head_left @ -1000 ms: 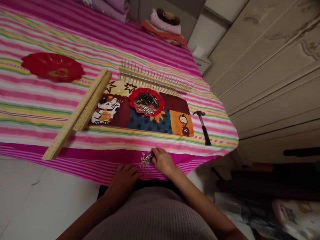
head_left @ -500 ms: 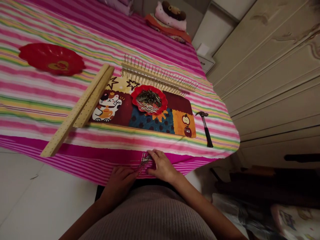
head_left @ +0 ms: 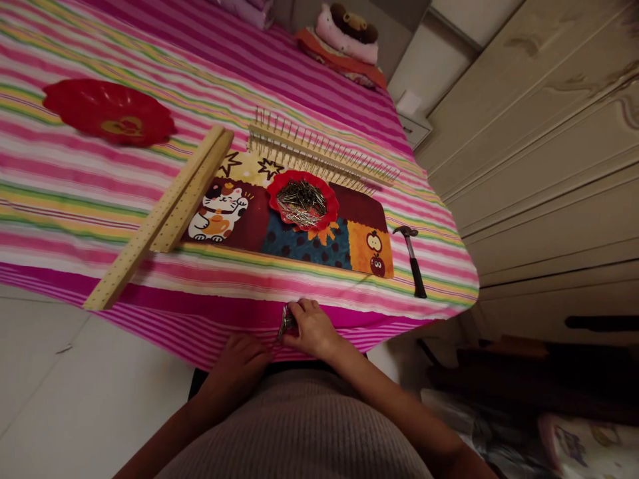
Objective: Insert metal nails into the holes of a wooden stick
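A bunch of nails [head_left: 284, 324] is gripped in my right hand [head_left: 314, 330], between thumb and fingers, above the front edge of the bed. Just left of it, my left hand [head_left: 243, 359] has its fingers curled together near my lap; what they hold, if anything, is hidden. Ahead of both hands lies a patterned board [head_left: 309, 249] with a cat picture. On the board rests a small red dish [head_left: 327, 193] heaped with loose nails [head_left: 301, 199].
Two wooden strips dotted with holes [head_left: 164, 199] lean across the board's left end. Behind it, wooden strips with upright nails [head_left: 324, 156] lie lengthwise. A hammer [head_left: 413, 263] lies at right, a red plate [head_left: 107, 110] at far left. A wooden wardrobe [head_left: 539, 146] stands at right.
My right hand has drawn slightly left and closed around the nails, which are now gathered in a tighter bunch. My left hand has come slightly away from them.
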Action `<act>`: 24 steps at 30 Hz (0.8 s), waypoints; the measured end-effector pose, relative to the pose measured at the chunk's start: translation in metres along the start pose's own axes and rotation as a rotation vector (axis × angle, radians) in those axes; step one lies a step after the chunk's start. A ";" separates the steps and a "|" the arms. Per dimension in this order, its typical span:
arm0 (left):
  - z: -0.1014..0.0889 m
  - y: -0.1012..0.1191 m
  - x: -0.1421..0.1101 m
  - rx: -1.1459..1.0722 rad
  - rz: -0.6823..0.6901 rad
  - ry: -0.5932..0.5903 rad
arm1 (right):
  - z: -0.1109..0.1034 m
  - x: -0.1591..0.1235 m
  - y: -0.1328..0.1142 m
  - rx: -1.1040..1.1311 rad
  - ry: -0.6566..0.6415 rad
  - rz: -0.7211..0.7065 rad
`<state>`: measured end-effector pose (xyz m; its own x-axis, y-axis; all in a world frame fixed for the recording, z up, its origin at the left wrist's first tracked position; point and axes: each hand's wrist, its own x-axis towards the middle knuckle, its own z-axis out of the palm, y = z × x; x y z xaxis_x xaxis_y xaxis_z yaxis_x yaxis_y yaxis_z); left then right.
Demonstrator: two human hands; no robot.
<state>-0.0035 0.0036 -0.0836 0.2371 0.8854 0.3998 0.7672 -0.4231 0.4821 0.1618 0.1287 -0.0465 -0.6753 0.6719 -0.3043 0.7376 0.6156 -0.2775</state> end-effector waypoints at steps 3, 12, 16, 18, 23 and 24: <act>0.001 -0.001 -0.001 0.004 -0.017 -0.035 | 0.002 0.001 -0.007 -0.039 -0.018 -0.042; 0.003 0.000 0.000 0.033 -0.033 -0.056 | 0.020 0.006 -0.016 -0.092 -0.058 -0.154; 0.002 0.001 -0.001 0.027 -0.042 -0.065 | 0.019 0.008 -0.016 -0.065 -0.070 -0.126; 0.002 0.001 -0.002 0.032 -0.044 -0.047 | 0.016 0.007 -0.018 -0.048 -0.076 -0.095; 0.003 0.001 -0.002 0.062 -0.055 -0.040 | 0.014 0.009 -0.027 0.008 -0.102 -0.016; 0.003 0.001 -0.002 0.069 -0.058 -0.048 | 0.015 0.010 -0.029 0.022 -0.109 -0.003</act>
<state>-0.0012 0.0024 -0.0862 0.2178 0.9170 0.3342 0.8191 -0.3579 0.4482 0.1333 0.1113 -0.0555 -0.6743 0.6203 -0.4006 0.7361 0.6078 -0.2979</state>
